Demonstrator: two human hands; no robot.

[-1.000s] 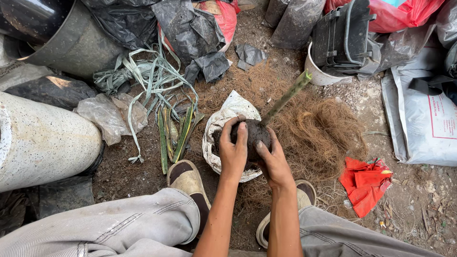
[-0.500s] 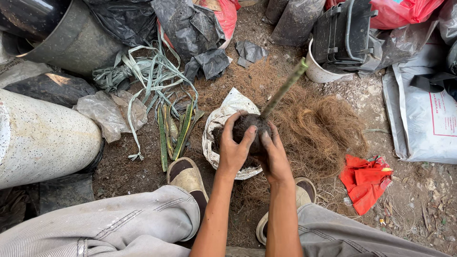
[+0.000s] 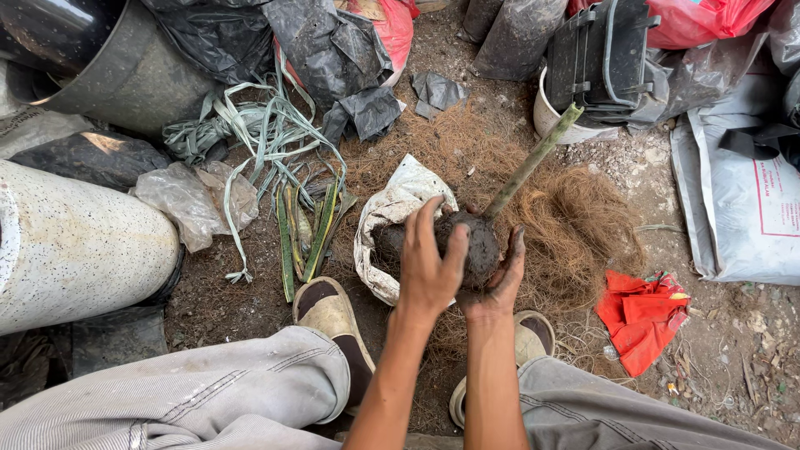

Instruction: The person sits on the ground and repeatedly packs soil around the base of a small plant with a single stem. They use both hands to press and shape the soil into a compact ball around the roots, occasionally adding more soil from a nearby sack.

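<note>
white printed sack [image 3: 737,200] far right; red bag [image 3: 704,21] above.

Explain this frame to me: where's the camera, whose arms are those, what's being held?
There is no machine here. The single view comes from a camera worn on a person's head, looking down past their knees and pale shoes to bare ground. The two bare arms are that person's own. The left hand and right hand cup a dark round ball of soil with a long green plant stalk sticking out of it, tilted up and to the right. Under the ball sits an open white sack of soil. Beside it lie a heap of brown coconut-like fibre, loose pale green plastic straps, a crumpled red plastic bag and black plastic bags.
</note>
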